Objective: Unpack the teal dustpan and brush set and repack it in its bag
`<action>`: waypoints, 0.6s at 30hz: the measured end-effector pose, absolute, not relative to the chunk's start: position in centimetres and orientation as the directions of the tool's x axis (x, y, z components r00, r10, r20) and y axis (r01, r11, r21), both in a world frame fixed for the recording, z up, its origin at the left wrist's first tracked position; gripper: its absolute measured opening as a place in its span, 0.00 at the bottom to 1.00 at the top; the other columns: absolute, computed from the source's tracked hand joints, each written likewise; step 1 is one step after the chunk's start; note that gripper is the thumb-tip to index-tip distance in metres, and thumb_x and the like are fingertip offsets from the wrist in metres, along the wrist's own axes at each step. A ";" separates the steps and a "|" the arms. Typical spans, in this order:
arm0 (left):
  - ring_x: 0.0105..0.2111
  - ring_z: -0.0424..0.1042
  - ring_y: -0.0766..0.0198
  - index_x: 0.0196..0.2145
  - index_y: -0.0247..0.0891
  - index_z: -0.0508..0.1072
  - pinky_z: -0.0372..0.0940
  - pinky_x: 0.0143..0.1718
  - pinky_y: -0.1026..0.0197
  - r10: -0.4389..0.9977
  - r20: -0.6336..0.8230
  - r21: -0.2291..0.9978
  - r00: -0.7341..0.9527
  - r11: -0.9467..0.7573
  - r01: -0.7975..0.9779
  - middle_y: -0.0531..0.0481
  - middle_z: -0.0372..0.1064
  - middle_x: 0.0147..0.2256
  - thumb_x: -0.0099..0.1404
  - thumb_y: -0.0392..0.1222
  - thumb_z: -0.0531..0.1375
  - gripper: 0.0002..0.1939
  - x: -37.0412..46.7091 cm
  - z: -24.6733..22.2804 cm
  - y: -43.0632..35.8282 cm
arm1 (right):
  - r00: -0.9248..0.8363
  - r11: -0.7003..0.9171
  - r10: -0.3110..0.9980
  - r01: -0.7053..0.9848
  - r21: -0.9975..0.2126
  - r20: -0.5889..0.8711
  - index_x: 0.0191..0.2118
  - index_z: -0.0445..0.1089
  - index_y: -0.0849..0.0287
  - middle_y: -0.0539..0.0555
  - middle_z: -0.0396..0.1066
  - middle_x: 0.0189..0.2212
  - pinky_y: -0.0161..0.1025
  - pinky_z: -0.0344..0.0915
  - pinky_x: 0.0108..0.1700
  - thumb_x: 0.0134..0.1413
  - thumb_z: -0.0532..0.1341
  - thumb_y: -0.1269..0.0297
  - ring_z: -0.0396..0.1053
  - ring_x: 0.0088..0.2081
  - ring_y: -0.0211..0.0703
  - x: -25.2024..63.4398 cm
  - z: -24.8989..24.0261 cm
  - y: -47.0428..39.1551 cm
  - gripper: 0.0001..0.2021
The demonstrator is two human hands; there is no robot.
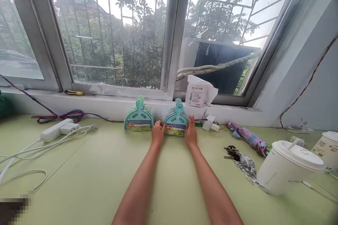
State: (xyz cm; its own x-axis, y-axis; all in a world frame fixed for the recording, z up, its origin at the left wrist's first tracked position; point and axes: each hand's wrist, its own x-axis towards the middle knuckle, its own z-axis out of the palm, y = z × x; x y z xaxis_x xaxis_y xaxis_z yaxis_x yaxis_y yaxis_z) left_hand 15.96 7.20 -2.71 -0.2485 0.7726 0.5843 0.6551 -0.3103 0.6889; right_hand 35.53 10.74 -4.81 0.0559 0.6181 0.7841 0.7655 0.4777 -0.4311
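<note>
Two upright stacks of small dustpan and brush sets stand at the back of the table, against the wall under the window. Each front set is teal with a yellow label, and other coloured handles show behind. My left hand [157, 133] presses on the left side of the right-hand dustpan stack [176, 116], its fingers curled at the edge. On the other side, my right hand [191, 133] grips that same stack with its fingers pointing up. The left-hand dustpan stack [138, 116] is a little left of my left hand, with a narrow gap between.
A power strip [54, 130] with white cables and a coiled dark cord [66, 115] lie left. A yellow screwdriver [74, 92] and a white box [195, 94] rest on the sill. Right are a folded umbrella [246, 137], keys [232, 153] and a lidded paper cup [282, 172].
</note>
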 end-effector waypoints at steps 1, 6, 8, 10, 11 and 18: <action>0.32 0.70 0.62 0.41 0.39 0.69 0.60 0.34 0.61 0.777 0.580 0.682 -0.245 -0.300 0.667 0.47 0.69 0.37 0.67 0.43 0.53 0.09 16.0 -2.7 7.1 | 0.061 0.483 0.615 0.759 -0.437 0.786 0.69 0.33 0.50 0.57 0.34 0.69 0.55 0.56 0.61 0.66 0.38 0.57 0.42 0.68 0.50 35.6 -4.9 10.8 0.27; 0.40 0.70 0.58 0.48 0.40 0.64 0.61 0.36 0.61 0.741 0.596 0.695 -0.309 -0.283 0.661 0.44 0.69 0.42 0.67 0.46 0.53 0.14 16.3 -2.3 5.6 | 0.117 0.520 0.488 0.758 -0.395 0.865 0.68 0.34 0.55 0.62 0.32 0.69 0.60 0.51 0.62 0.66 0.41 0.61 0.35 0.69 0.52 35.7 -4.4 9.5 0.28; 0.42 0.70 0.58 0.46 0.40 0.65 0.61 0.39 0.59 0.709 0.574 0.754 -0.409 -0.263 0.602 0.44 0.69 0.42 0.68 0.44 0.52 0.11 16.2 -2.1 4.7 | 0.110 0.550 0.423 0.758 -0.351 0.899 0.67 0.39 0.58 0.63 0.35 0.68 0.60 0.48 0.63 0.64 0.40 0.68 0.34 0.69 0.51 35.6 -3.9 8.2 0.26; 0.42 0.69 0.58 0.41 0.40 0.66 0.61 0.43 0.58 0.661 0.518 0.828 -0.543 -0.227 0.514 0.45 0.69 0.40 0.67 0.41 0.51 0.07 15.9 -2.0 3.6 | 0.079 0.581 0.397 0.750 -0.316 0.915 0.66 0.43 0.59 0.64 0.39 0.67 0.60 0.47 0.64 0.62 0.39 0.73 0.36 0.68 0.50 35.2 -3.5 6.3 0.26; 0.43 0.69 0.58 0.41 0.40 0.65 0.60 0.44 0.58 0.621 0.481 0.861 -0.619 -0.202 0.467 0.45 0.68 0.41 0.67 0.39 0.51 0.07 15.6 -1.9 3.1 | 0.050 0.595 0.406 0.744 -0.305 0.912 0.65 0.45 0.59 0.64 0.41 0.66 0.60 0.47 0.64 0.61 0.39 0.75 0.37 0.68 0.49 34.8 -3.4 5.1 0.27; 0.60 0.53 0.52 0.50 0.35 0.60 0.49 0.57 0.51 0.347 0.393 0.906 -0.852 0.011 0.422 0.34 0.57 0.55 0.61 0.32 0.55 0.18 8.9 -1.7 1.9 | -0.437 0.688 0.629 0.698 -0.199 0.643 0.60 0.54 0.57 0.61 0.50 0.64 0.58 0.47 0.64 0.61 0.46 0.71 0.43 0.67 0.49 30.0 -3.7 -7.3 0.22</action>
State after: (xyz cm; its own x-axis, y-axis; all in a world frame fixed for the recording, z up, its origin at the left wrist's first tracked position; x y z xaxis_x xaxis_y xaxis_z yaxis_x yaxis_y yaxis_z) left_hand 8.89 1.86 -1.72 -0.8518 0.3467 0.3927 0.4222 0.0108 0.9064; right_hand 30.03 -7.28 -3.73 -0.4373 0.6293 0.6425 0.6976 0.6882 -0.1993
